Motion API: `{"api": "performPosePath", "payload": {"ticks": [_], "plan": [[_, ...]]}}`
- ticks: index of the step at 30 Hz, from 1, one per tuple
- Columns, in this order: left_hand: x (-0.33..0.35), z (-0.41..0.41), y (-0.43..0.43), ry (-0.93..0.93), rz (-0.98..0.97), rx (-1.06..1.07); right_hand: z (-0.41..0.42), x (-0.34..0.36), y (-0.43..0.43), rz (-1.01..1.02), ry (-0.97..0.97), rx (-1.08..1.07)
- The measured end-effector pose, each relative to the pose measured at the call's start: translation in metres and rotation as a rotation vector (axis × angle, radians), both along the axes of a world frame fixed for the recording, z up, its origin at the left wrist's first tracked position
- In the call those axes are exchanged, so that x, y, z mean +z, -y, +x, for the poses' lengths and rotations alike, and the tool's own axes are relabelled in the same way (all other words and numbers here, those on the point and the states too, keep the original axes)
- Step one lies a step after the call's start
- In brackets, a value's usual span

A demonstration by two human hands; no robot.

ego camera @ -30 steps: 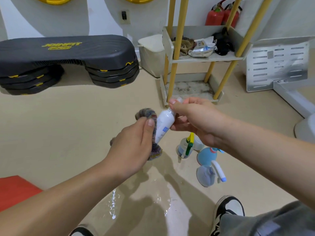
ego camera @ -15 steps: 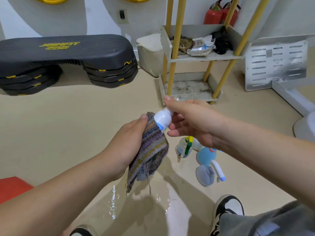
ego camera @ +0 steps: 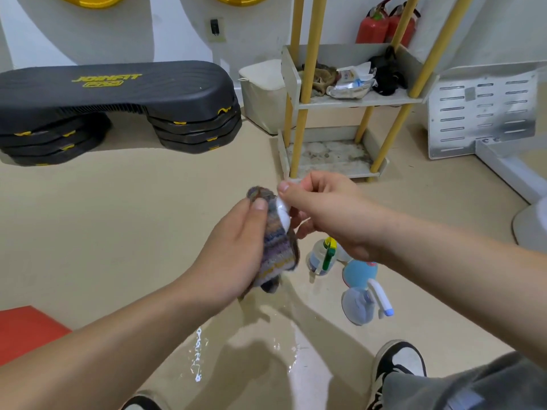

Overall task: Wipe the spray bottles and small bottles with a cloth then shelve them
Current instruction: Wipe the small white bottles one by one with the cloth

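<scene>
A small white bottle [ego camera: 281,213] is held by its top in my right hand [ego camera: 328,216], mid-air over the floor. My left hand [ego camera: 233,253] grips a striped knitted cloth [ego camera: 276,247] wrapped around the bottle's body, so most of the bottle is hidden. Below my right hand, on the floor, stand a clear spray bottle with a green and yellow trigger [ego camera: 321,257], a blue bottle [ego camera: 359,273] and a clear-blue spray bottle with a white trigger [ego camera: 362,304]. The yellow-legged shelf [ego camera: 334,168] stands behind.
A wet patch [ego camera: 236,350] shines on the floor near my shoes [ego camera: 399,361]. A black step platform [ego camera: 118,105] lies at the left, a red mat [ego camera: 26,329] at the lower left. A white bin [ego camera: 262,96] and a metal panel [ego camera: 482,110] flank the shelf, whose upper tier holds rags and packets.
The cloth has gone from hanging loose below the bottle to wrapped up around its body, my left hand sliding upward. The right hand keeps the bottle's top.
</scene>
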State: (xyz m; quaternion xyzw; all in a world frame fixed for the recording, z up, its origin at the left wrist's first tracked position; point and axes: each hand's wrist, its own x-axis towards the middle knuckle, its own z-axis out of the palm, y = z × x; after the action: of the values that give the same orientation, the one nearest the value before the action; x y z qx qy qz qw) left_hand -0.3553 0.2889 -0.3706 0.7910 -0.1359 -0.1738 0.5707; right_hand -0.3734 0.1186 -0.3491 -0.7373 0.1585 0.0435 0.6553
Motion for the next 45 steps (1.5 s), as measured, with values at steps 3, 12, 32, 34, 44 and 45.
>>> {"api": "performPosePath", "payload": {"ticks": [3,12,32,34,44,45], "plan": [[-0.003,-0.007,0.0,0.285,0.167,-0.075,0.0,0.0,-0.01,0.005,-0.077,0.019],[0.001,0.024,-0.01,-0.746,-0.311,-0.022,0.001,0.005,0.005,0.195,-0.189,0.168],[-0.005,0.02,-0.006,-0.289,-0.101,-0.135,0.001,0.004,0.008,0.148,-0.168,0.124],[-0.003,0.024,-0.008,-0.555,-0.173,-0.078,0.0,0.005,0.006,0.095,-0.126,0.106],[-0.008,0.009,-0.002,0.002,0.048,-0.144,0.004,0.003,0.004,-0.007,-0.161,0.03],[-0.008,0.015,-0.003,-0.116,0.014,-0.127,0.003,0.002,0.005,0.025,-0.187,0.072]]}}
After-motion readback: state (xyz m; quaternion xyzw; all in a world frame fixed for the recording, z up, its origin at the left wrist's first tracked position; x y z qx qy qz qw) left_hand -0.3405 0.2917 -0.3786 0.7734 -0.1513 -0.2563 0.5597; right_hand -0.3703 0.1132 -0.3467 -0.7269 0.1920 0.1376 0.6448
